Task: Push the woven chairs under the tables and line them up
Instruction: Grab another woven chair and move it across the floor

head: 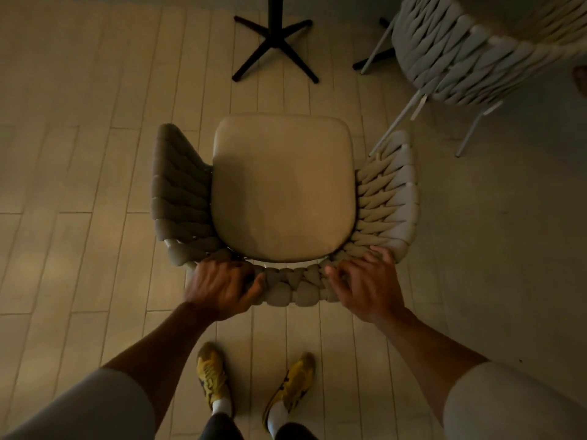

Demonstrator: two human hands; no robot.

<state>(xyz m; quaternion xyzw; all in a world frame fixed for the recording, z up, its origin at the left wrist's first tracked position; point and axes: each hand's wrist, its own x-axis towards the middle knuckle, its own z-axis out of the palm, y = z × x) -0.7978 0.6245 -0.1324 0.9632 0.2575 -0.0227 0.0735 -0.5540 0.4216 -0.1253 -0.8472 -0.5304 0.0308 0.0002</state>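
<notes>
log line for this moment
left hand grips woven chair back | right hand rests on it | table base ahead | second chair far right

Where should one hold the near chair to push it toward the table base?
Hold the top of the curved backrest, coming from behind, with one hand on each side of its middle. The open front of the chair faces the table base, and the backrest is the part nearest the person. The left hand grips it there; the right hand rests on it.

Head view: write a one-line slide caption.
Left hand grips, right hand rests on woven chair facing black table base.
</notes>
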